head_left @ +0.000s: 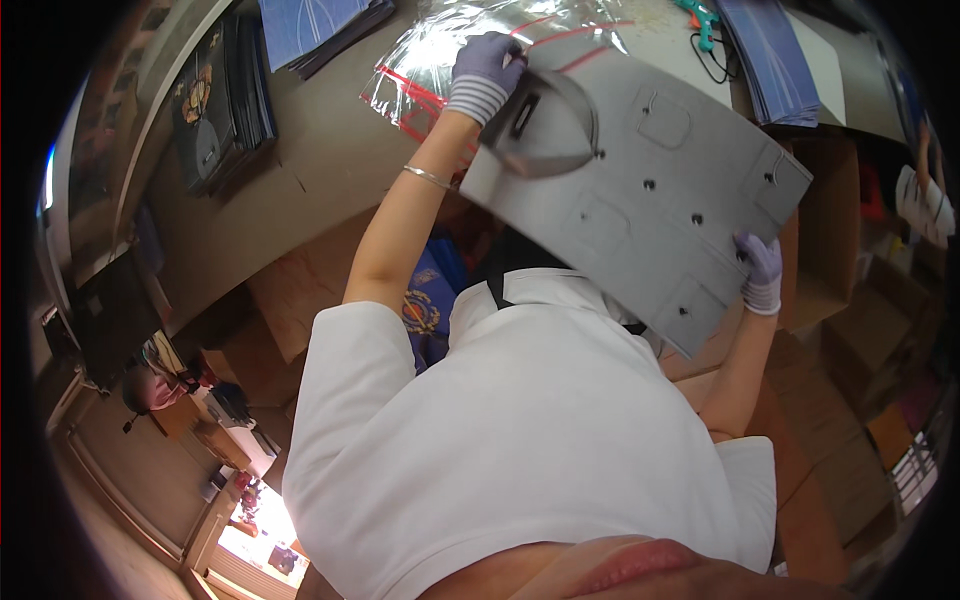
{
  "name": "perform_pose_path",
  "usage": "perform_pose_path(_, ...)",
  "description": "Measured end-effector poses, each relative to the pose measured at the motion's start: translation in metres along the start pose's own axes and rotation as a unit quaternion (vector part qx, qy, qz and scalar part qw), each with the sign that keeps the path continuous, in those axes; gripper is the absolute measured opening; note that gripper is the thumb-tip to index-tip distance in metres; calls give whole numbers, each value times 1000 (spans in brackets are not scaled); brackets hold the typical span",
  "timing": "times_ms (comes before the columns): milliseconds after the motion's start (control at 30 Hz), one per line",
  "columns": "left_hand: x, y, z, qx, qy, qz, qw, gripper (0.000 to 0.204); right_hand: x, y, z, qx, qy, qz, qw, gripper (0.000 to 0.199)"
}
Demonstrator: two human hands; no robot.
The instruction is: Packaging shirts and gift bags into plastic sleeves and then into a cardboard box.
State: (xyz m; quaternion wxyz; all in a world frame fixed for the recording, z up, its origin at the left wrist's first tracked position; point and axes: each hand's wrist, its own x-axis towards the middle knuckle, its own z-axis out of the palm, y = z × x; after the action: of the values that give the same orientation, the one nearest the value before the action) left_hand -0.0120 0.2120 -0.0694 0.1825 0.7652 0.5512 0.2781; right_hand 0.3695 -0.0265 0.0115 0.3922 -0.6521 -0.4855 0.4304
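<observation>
Head view. Left hand: gloved, pale purple with a white-striped cuff; closed on the upper left corner of a grey panel. Right hand: gloved to match; clamped on the panel's right edge toward its lower corner, thumb on the face, other fingers hidden behind.

Grey panel: one, flat, with a shirt design of collar, pockets and dark buttons; held aslant in front of the torso, overlapping the table edge. Whether the design is printed or raised: cannot tell.

Clear film with red lines: on the table, beyond and beside the left hand; the panel lies outside it in this view.

Stacks: one dark, far left; one blue, upper left; one blue, upper right. Between film and right stack: a teal tool with a black cord.

Below table level, right: an open cardboard box.

Status, as judged: panel in hand, done; setting it down, outstanding. Number of panels finished or remaining: not determinable from the stacks.
</observation>
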Motion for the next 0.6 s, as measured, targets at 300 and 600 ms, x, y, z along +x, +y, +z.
perform_pose_path(300,-66,-26,-6,89,80,-99,988,17,11,30,23,198,106,118,967,27)
perform_pose_path(600,-81,-23,-5,22,144,-104,984,9,8,49,38,249,134,125,951,22)
